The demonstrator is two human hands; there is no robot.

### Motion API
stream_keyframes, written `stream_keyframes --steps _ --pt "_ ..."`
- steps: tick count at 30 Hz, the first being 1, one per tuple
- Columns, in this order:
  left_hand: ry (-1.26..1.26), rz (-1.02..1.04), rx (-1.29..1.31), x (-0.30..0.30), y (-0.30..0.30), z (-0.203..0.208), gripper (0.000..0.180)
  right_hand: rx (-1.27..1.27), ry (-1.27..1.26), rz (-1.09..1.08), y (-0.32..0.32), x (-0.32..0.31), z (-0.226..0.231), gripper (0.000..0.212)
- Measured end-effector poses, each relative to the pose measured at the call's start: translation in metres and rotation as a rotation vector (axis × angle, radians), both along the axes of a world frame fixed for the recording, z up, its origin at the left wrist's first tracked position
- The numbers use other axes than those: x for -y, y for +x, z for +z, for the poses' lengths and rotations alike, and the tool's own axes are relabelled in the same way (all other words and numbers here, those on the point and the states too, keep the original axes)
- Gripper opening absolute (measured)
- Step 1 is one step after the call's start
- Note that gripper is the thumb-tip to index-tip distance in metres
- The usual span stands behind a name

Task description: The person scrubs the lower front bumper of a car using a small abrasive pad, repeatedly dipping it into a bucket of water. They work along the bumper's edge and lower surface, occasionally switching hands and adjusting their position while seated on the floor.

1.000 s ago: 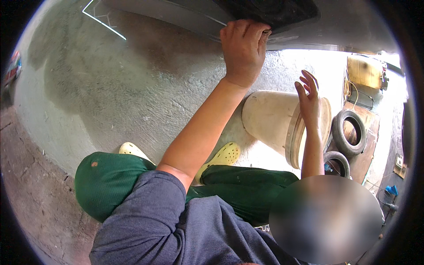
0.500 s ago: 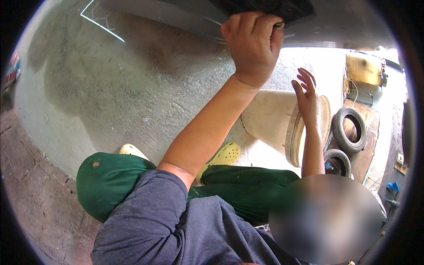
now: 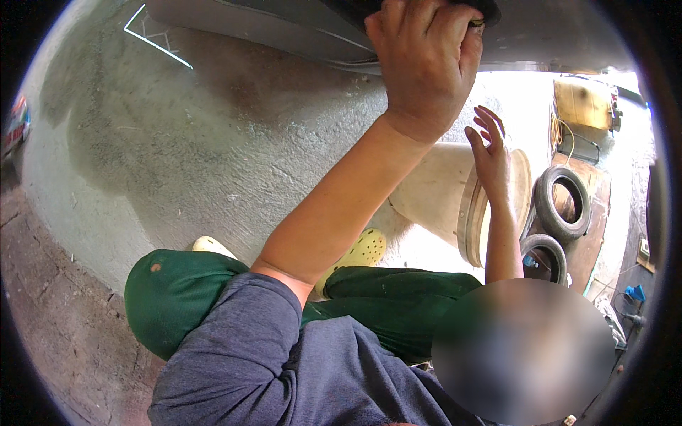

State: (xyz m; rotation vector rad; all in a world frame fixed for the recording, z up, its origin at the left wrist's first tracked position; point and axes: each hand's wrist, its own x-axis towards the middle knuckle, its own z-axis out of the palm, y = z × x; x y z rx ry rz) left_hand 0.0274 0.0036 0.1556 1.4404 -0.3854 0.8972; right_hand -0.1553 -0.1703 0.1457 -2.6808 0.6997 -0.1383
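My left hand [image 3: 428, 67] is raised at the top of the view, its fingers curled and pressed against a black rounded part [image 3: 348, 13] on a dark grey glossy panel [image 3: 554, 42]. A tiny yellowish bit shows beside the thumb, but most of whatever is gripped stays hidden. My right hand [image 3: 491, 156] hangs in the air, fingers spread and bent a little, holding nothing. Behind it lies a whitish bucket [image 3: 437, 188] on its side; the hand overlaps its rim in the view.
Two black tyres [image 3: 563, 204] rest at the right, near a wooden board [image 3: 593, 234]. Beyond them stands a yellow plastic container [image 3: 582, 101] with a cable. The concrete floor [image 3: 234, 149] looks partly wet. My yellow clogs [image 3: 366, 248] are below. A colourful package [image 3: 17, 124] sits far left.
My left hand has shifted up and to the right along the dark panel, still closed. My right hand stays almost in place, fingers still spread.
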Motion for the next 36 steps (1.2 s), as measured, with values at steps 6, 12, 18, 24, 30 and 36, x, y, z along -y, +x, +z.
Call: stream_keyframes --steps 6,12,18,24,30,36 --pt "0.059 -0.013 0.027 -0.007 0.001 -0.001 0.022 -0.025 -0.026 0.002 -0.002 0.005 -0.005 0.046" --pt "0.162 0.018 -0.048 -0.006 -0.004 -0.025 0.025 -0.073 -0.147 0.044 0.0 0.005 -0.004 0.046" --pt "0.169 0.019 -0.064 0.002 -0.008 -0.07 0.022 -0.035 -0.05 0.014 0.001 0.008 -0.005 0.047" --pt "0.238 0.048 -0.123 0.004 -0.013 -0.1 0.021 -0.042 -0.001 -0.026 0.001 0.007 -0.004 0.046" --pt "0.235 -0.03 -0.244 0.008 -0.034 -0.113 0.033 -0.009 0.001 0.005 0.001 0.018 -0.007 0.045" --pt "0.294 -0.206 -0.209 0.021 -0.062 -0.06 0.089 -0.047 -0.011 0.017 0.001 0.011 -0.009 0.044"
